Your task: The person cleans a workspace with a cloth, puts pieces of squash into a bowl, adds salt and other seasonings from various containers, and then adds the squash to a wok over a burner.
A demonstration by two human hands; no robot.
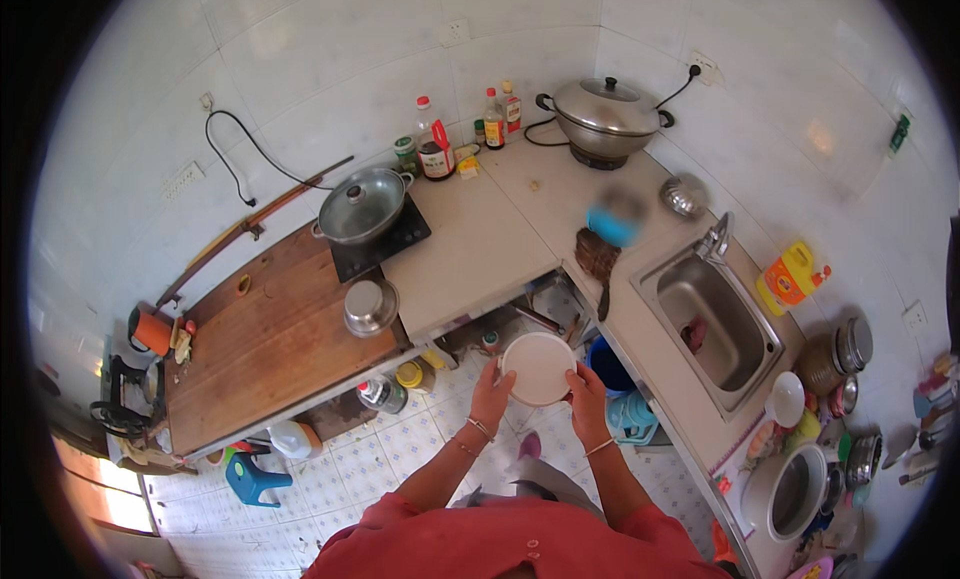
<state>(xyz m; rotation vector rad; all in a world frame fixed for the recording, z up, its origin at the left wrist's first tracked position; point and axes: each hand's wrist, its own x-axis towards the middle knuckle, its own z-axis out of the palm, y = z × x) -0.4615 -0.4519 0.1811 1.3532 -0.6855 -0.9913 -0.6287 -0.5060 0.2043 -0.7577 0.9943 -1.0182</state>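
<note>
A round white dish (538,369) is held level in front of my body, above the tiled floor. My left hand (492,393) grips its left rim, with the thumb on top. On the opposite rim, my right hand (586,399) has hold of it the same way. The inside of the dish looks bare; its underside is hidden. Beyond it lies the front edge of the beige countertop (472,241), with an open shelf space below.
A lidded pan (361,208) sits on a black cooktop (352,256), near an upturned metal bowl (369,306). To the right are a brown scrubber or brush (597,255), a steel sink (690,298) and a large pot (784,493). A blue stool (253,480) stands at lower left.
</note>
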